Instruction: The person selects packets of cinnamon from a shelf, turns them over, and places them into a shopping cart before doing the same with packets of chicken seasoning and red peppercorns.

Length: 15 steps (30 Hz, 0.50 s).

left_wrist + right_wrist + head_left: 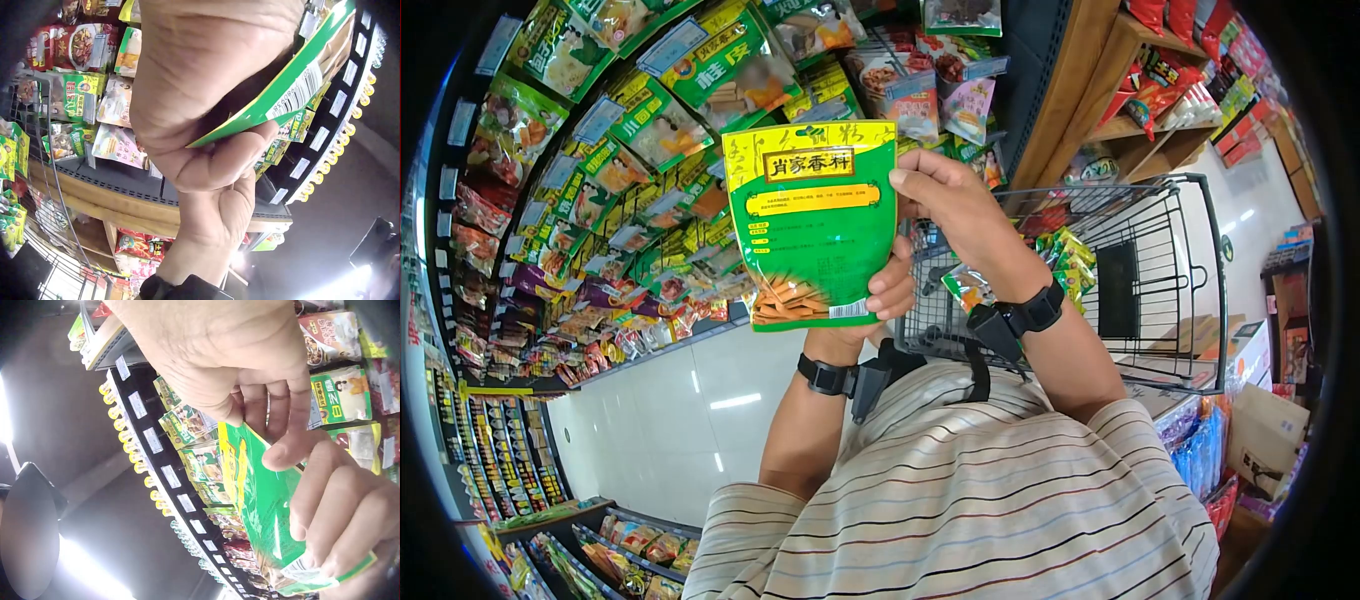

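A green and yellow snack packet (810, 220) with a barcode is held up in front of the shelves. My left hand (885, 290) grips its lower right corner by the barcode, fingers curled round the edge. In the left wrist view the left hand (212, 156) pinches the packet (294, 94) between thumb and fingers. My right hand (945, 195) holds the packet's upper right edge. Seen from the right wrist, the right hand (269, 419) pinches the top of the packet (262, 506) with thumb and fingers.
A rack of hanging snack packets (600, 180) fills the left side. A black wire shopping cart (1170, 280) with several packets inside stands just behind my hands. Wooden shelves (1120, 120) rise at the upper right; cardboard boxes (1265, 430) sit at the right. White floor tiles (670, 420) lie below.
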Each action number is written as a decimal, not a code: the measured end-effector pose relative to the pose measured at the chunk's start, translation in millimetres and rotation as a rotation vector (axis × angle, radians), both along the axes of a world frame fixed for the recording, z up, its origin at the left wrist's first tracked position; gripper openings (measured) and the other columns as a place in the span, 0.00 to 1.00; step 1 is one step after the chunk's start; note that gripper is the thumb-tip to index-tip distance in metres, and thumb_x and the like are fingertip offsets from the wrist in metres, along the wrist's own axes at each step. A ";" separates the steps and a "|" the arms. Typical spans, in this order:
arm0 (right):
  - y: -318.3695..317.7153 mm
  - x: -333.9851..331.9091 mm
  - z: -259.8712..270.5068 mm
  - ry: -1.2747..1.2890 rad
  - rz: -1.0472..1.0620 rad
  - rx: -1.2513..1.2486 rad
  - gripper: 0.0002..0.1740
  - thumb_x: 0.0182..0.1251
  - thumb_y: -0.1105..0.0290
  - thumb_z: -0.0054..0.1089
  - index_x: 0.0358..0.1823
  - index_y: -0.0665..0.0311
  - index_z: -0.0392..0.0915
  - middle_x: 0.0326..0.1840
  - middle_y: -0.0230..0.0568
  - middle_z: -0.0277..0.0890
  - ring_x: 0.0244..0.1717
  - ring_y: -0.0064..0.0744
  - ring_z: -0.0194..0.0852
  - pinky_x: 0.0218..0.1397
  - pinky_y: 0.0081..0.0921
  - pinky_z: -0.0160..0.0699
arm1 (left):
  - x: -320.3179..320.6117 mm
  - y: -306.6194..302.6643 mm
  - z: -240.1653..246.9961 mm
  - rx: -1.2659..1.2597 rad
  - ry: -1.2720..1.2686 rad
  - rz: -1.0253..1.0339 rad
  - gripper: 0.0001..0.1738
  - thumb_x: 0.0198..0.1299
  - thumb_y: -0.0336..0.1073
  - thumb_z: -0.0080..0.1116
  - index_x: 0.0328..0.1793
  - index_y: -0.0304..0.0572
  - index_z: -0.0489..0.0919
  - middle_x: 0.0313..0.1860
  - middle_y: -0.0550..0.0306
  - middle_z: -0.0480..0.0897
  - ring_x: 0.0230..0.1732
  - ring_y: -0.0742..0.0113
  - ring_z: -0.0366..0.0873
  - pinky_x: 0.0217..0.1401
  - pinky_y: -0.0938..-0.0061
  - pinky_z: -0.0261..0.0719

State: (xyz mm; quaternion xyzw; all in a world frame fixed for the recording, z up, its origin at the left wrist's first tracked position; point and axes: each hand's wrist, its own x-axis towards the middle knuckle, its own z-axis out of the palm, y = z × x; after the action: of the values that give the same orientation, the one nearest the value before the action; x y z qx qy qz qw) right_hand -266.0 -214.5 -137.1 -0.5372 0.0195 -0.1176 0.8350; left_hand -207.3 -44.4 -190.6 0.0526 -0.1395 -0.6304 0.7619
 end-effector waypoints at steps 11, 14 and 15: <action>-3.3 15.9 -4.6 0.040 -0.011 -0.046 0.13 0.77 0.64 0.54 0.51 0.66 0.78 0.45 0.34 0.81 0.48 0.23 0.79 0.55 0.27 0.78 | 14.6 7.7 -1.6 0.034 -0.054 0.123 0.30 0.73 0.58 0.44 0.50 0.32 0.73 0.26 0.58 0.71 0.22 0.69 0.66 0.26 0.74 0.66; -8.4 13.3 -4.3 0.047 -0.001 -0.077 0.16 0.78 0.63 0.53 0.56 0.67 0.77 0.52 0.40 0.81 0.54 0.29 0.80 0.59 0.30 0.79 | 21.9 14.2 -1.1 0.100 -0.051 0.197 0.30 0.72 0.58 0.44 0.50 0.32 0.73 0.26 0.59 0.71 0.22 0.69 0.65 0.26 0.74 0.65; -9.3 12.4 -3.5 0.043 0.003 -0.080 0.17 0.78 0.62 0.53 0.57 0.67 0.77 0.53 0.42 0.81 0.55 0.31 0.80 0.59 0.31 0.79 | 25.6 16.9 0.0 0.142 -0.110 0.238 0.30 0.73 0.59 0.43 0.51 0.33 0.73 0.26 0.59 0.71 0.22 0.70 0.65 0.26 0.75 0.65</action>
State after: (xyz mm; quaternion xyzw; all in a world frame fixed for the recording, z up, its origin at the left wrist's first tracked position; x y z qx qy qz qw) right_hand -253.6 -223.8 -140.6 -0.5727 0.0319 -0.1054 0.8123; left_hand -181.7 -27.5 -190.6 0.1572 -0.1289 -0.5401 0.8167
